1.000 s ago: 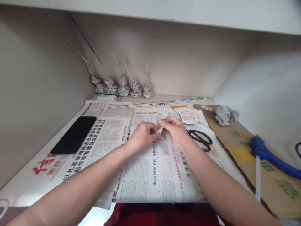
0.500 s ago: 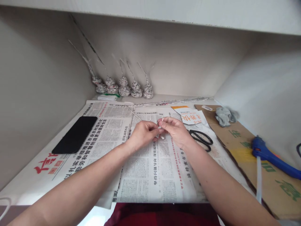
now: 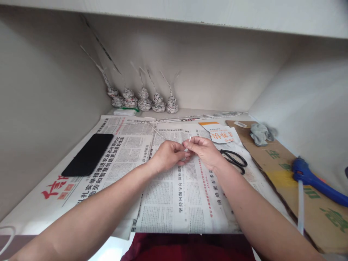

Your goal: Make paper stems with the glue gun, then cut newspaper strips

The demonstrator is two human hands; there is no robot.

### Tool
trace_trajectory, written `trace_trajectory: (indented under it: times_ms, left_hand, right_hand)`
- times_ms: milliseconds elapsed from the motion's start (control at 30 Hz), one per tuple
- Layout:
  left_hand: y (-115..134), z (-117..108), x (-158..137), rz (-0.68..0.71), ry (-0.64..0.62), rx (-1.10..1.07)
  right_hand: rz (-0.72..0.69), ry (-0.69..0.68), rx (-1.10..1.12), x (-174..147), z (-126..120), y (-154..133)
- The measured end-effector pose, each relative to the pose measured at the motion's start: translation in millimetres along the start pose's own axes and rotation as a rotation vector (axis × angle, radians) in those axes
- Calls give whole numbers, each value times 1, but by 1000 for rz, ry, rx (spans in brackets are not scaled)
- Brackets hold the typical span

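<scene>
My left hand (image 3: 169,156) and my right hand (image 3: 202,149) meet above the newspaper (image 3: 165,203), fingertips pinched close together. Between them they grip thin rolled-paper strips; one paper strip (image 3: 156,131) runs out from the left hand toward the back left. A short white strip end (image 3: 190,138) pokes up at the right fingertips. Most of what lies between the fingers is hidden. Just beyond the right wrist, black-handled scissors (image 3: 234,159) are partly covered by the arm.
Several woven paper gourds (image 3: 144,103) line the back wall. Long paper sticks (image 3: 201,118) lie in front of them. A black phone (image 3: 88,154) is at left. On the right, cardboard (image 3: 288,174) carries a blue glue gun (image 3: 310,179) and a grey cloth (image 3: 259,134).
The white strip end between my hands now stands a little higher above the right fingertips. A loose end seen below the fingers is now mostly hidden. Both hands stay together.
</scene>
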State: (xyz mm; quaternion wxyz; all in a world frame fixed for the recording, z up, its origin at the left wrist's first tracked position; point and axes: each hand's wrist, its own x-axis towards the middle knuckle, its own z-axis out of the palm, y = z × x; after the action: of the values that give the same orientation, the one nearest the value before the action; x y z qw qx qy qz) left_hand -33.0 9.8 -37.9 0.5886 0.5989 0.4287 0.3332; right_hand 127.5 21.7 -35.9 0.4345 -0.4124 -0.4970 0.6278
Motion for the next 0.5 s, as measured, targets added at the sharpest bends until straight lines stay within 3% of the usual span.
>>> trace_trajectory:
  times_ms: [100, 300, 500]
  left_hand:
    - [2, 0, 0, 6, -18, -38]
    - [4, 1, -1, -67, 3, 7]
    - [4, 0, 0, -70, -11, -46]
  right_hand:
    - [20, -81, -28, 0, -4, 0]
    - [-45, 49, -36, 2, -2, 3]
    - [7, -129, -77, -1, -9, -3]
